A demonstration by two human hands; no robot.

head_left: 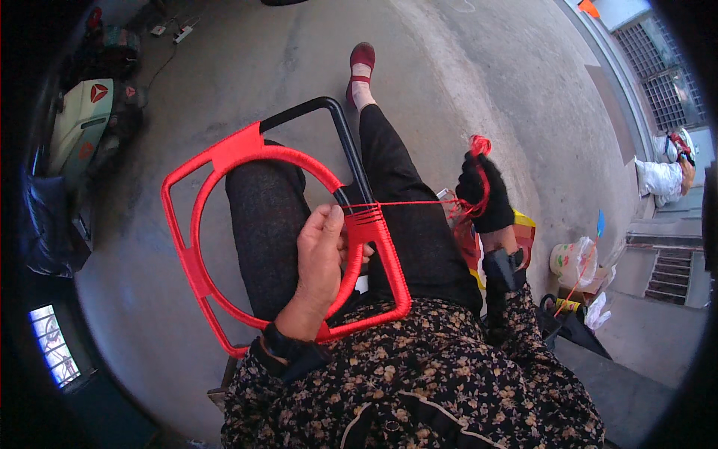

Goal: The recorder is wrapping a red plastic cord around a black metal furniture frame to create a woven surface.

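Observation:
A square frame with a round ring inside it [206,150] lies across my lap. Red cord is wound tightly over most of it, while bare black tubing [340,120] shows at the far right corner. My bare left hand [321,251] grips the ring's right side, thumb by the place where ring and frame meet. From there a taut strand of red cord [411,202] runs right to my right hand [485,191], in a black glove. That hand is closed around a loose bundle of the cord [480,144], held off the frame. Its fingertips are partly hidden.
A red and yellow bag [523,232] stands beside my right leg. Farther right are a white bucket [565,260] and a black dustpan [580,333]. A pale green scooter [81,123] is parked at the left, with a power strip [182,34] on the concrete floor beyond.

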